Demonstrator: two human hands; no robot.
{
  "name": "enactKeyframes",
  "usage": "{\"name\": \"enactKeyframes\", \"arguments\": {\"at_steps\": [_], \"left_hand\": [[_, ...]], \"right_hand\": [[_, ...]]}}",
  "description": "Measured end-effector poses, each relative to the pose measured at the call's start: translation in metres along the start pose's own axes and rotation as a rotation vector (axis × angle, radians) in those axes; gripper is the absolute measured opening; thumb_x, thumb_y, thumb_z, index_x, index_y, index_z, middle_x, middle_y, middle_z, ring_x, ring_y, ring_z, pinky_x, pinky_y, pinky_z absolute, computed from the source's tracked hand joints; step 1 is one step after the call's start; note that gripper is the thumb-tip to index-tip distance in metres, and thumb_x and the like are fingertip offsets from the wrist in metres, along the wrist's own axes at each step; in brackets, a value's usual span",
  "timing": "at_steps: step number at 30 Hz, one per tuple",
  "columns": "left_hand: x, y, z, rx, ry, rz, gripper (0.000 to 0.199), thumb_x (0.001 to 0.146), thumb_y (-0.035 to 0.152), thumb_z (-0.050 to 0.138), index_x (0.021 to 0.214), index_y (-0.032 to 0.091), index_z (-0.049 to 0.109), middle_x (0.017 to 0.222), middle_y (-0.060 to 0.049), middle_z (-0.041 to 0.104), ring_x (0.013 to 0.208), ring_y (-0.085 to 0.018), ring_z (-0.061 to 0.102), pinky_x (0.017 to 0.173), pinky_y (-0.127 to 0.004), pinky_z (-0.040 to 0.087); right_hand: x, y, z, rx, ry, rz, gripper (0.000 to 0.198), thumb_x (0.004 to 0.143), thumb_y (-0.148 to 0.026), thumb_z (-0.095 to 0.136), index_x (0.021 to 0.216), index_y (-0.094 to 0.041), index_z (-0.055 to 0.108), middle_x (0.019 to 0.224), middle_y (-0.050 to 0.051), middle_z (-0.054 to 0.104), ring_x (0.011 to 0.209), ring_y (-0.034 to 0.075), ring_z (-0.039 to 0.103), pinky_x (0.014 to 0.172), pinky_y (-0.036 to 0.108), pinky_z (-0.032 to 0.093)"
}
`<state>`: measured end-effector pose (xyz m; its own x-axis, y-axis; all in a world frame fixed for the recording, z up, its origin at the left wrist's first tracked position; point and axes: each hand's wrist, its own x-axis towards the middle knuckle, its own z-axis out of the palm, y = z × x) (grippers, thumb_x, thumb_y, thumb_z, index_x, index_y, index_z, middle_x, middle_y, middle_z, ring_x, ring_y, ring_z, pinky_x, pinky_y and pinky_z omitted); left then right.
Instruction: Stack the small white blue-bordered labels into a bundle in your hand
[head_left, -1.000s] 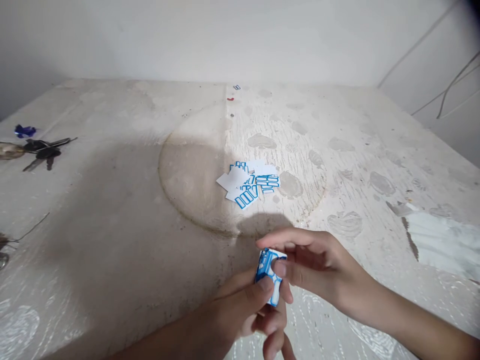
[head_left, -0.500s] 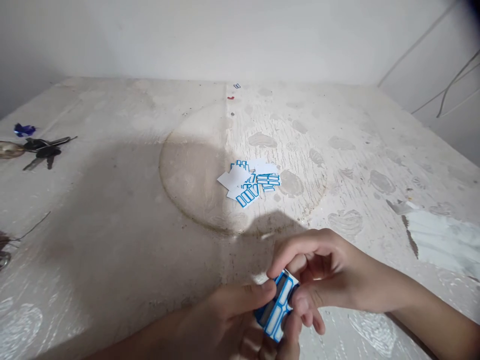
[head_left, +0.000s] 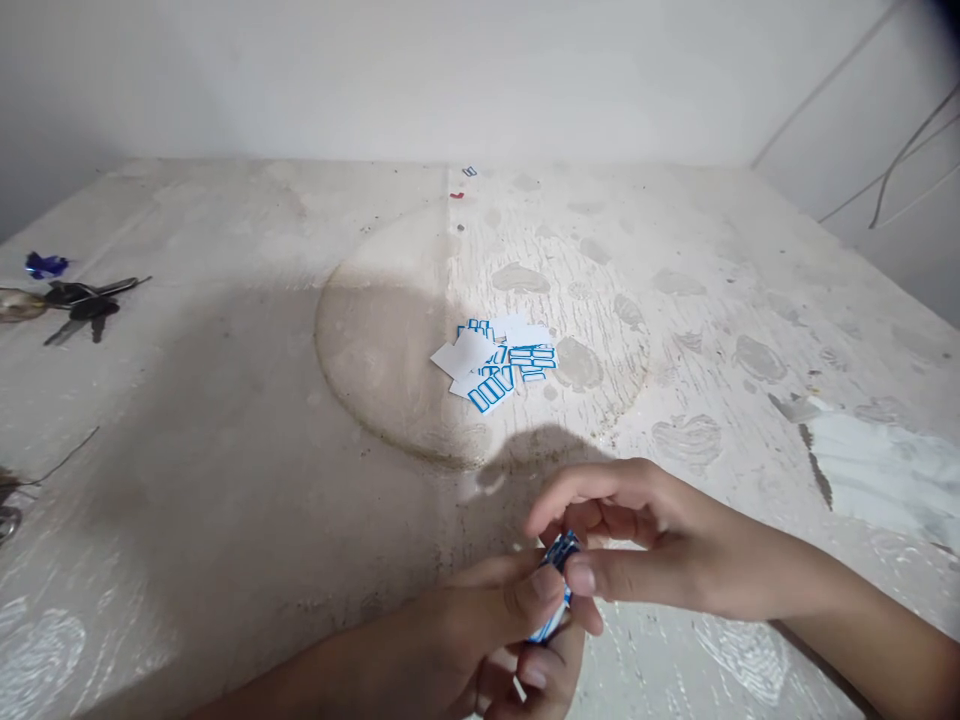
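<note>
In front of me my left hand (head_left: 502,620) is closed around a small blue-and-white stack of cards (head_left: 559,555), its thumb pressed on the near face. The stack is seen nearly edge-on, and fingers hide much of it. My right hand (head_left: 645,540) pinches its right side with the thumb, while the forefinger arches above the top end. Beyond both hands lies a loose pile of small cards (head_left: 491,390), some white side up, others showing blue outlined shapes.
Keys (head_left: 90,308) and a shiny blue wrapper (head_left: 46,265) lie at the left. A crumpled white cloth or paper (head_left: 877,470) rests at the right. Near the wall are a red scrap (head_left: 457,195) and a tiny blue-outlined piece (head_left: 469,171). Cables hang at the upper right.
The stack has turned from showing its blue-framed face to nearly edge-on. My right forefinger has come off its top end, and my left thumb now lies across it. The pile is unchanged.
</note>
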<state>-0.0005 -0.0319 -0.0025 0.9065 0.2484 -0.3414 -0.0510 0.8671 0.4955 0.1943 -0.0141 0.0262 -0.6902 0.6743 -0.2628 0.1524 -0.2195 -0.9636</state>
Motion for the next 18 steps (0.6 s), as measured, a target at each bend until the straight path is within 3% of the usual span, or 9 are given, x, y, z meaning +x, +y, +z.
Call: {"name": "enactKeyframes", "arguments": {"at_steps": [4,8,14,18], "left_hand": [[0.0004,0.0026,0.0006,-0.014,0.001,0.021,0.031,0.087,0.048,0.042,0.089,0.018,0.048,0.062,0.006,0.031,0.042,-0.003,0.030,0.042,-0.018,0.020],[0.0001,0.0022,0.0015,0.026,0.050,0.025,0.041,0.087,0.055,0.037,0.096,0.017,0.050,0.061,0.006,0.034,0.041,-0.003,0.031,0.041,-0.017,0.022],[0.0040,-0.0035,-0.0002,-0.012,0.086,0.106,0.035,0.084,0.052,0.046,0.081,0.017,0.046,0.059,0.008,0.033,0.039,-0.001,0.027,0.042,-0.016,0.034],[0.0072,-0.0061,-0.0020,-0.018,0.076,0.124,0.037,0.083,0.054,0.047,0.080,0.017,0.044,0.056,0.009,0.032,0.036,0.000,0.027,0.039,-0.015,0.034]], "right_hand": [[0.0010,0.0037,-0.0003,0.062,0.021,-0.020,0.011,0.089,-0.024,0.055,0.089,-0.015,0.060,0.079,0.003,0.058,0.066,0.010,0.058,0.055,0.021,0.043],[0.0026,0.0033,0.0010,0.132,0.006,-0.076,0.009,0.089,-0.020,0.054,0.090,-0.015,0.061,0.081,0.003,0.058,0.062,0.009,0.056,0.054,0.022,0.042],[0.0041,0.0008,0.0025,0.067,0.064,-0.048,0.010,0.089,-0.022,0.055,0.086,-0.014,0.059,0.081,0.004,0.057,0.070,0.012,0.056,0.063,0.026,0.045],[0.0046,0.0029,0.0038,0.117,0.071,-0.029,0.012,0.089,-0.021,0.054,0.079,-0.014,0.058,0.076,0.002,0.057,0.069,0.012,0.055,0.062,0.025,0.044]]}}
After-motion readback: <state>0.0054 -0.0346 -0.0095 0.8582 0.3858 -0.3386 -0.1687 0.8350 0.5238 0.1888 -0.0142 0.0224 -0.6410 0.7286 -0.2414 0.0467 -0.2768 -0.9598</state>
